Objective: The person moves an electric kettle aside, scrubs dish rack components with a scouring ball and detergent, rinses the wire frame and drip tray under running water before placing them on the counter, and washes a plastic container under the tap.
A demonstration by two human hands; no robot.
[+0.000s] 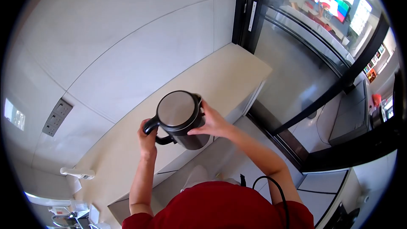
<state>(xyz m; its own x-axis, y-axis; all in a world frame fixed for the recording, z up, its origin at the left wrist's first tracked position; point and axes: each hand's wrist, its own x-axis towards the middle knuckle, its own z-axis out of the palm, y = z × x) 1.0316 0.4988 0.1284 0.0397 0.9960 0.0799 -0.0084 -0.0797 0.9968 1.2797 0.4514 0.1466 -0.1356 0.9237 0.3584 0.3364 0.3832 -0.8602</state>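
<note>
A dark jug (193,138) with a brushed metal lid is held up over the front edge of the beige counter (229,65). My left hand (147,138) grips its black handle on the left side. Against the jug's right side rests my right hand (212,121), with the thumb across the body and the fingers behind it, partly hidden. The lid faces up towards me and looks closed.
Wall sockets (57,117) are on the tiled wall at left. A white object (78,172) lies on the counter's left part, near a sink area at lower left. A black-framed glass door (292,59) stands at right, with a lit screen (330,2) beyond.
</note>
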